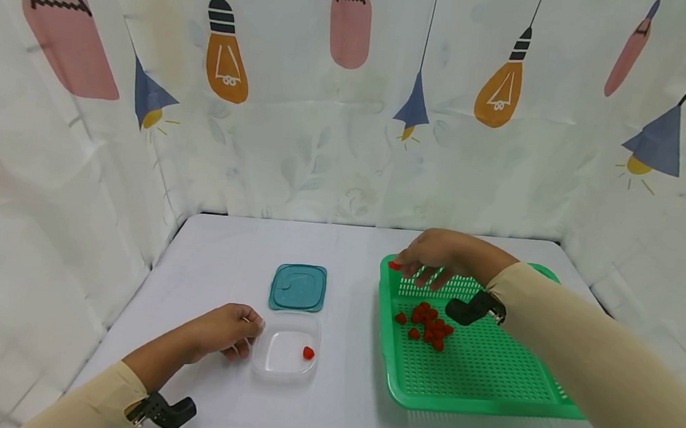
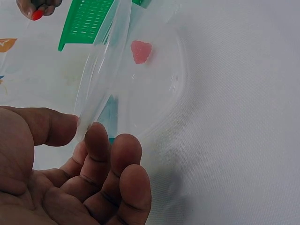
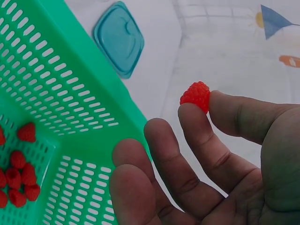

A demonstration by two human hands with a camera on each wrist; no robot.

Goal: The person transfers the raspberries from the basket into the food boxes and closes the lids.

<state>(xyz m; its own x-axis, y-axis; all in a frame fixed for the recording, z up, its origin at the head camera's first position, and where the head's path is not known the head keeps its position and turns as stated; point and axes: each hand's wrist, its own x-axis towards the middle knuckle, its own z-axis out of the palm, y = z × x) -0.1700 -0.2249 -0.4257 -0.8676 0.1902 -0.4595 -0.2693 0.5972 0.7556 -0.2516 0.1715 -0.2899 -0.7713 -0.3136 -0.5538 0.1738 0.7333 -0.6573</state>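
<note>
Between thumb and index finger my right hand (image 1: pixel 438 256) pinches a raspberry (image 3: pixel 196 96), held above the far left corner of a green basket (image 1: pixel 486 405). Inside the basket lies a loose cluster of raspberries (image 1: pixel 429 326). My left hand (image 1: pixel 231 331) pinches the left rim of a clear plastic container (image 1: pixel 283 372) between thumb and fingertips. One raspberry (image 1: pixel 308 353) rests in the container, toward its right side; it shows pink through the plastic in the left wrist view.
A teal lid (image 1: pixel 298 287) lies flat on the white table (image 1: pixel 221 250), just behind the container. White curtains printed with lamps (image 1: pixel 348 159) stand along the back and both sides.
</note>
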